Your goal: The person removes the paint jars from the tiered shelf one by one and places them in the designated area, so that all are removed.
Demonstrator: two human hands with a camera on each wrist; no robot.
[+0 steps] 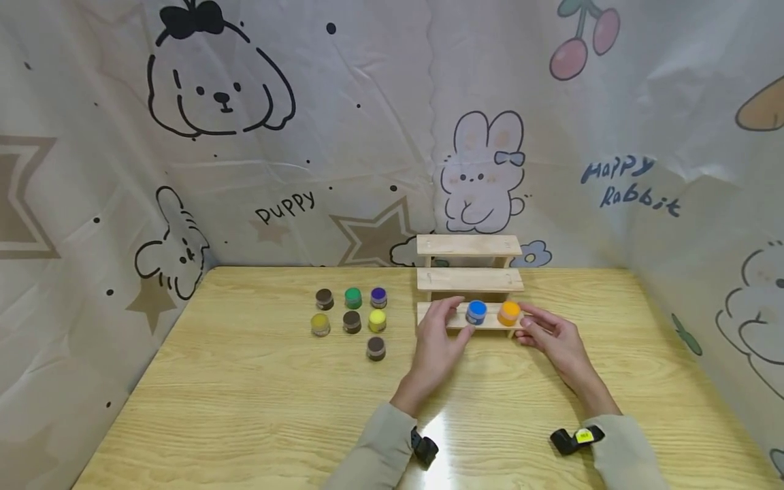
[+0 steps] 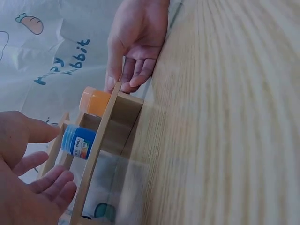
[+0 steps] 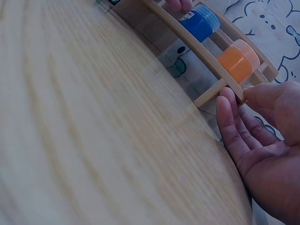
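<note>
A three-tier wooden shelf point(image 1: 469, 279) stands toward the back of the table. On its lowest tier sit a blue paint jar point(image 1: 476, 312) and, to the right, an orange paint jar point(image 1: 509, 314), both upright. My left hand point(image 1: 436, 346) is at the left of the blue jar, fingers spread and holding nothing; the left wrist view shows a gap between them. At the tier's right end my right hand point(image 1: 560, 350) pinches the board, thumb on top and fingers below, as the right wrist view shows. The orange jar stands just beside that thumb.
Several small jars stand left of the shelf, among them a green jar point(image 1: 352, 297), a purple jar point(image 1: 378, 297), a yellow jar point(image 1: 377, 320) and a dark brown jar point(image 1: 376, 348). A printed cloth point(image 1: 367, 150) hangs behind and along both sides of the table point(image 1: 257, 408).
</note>
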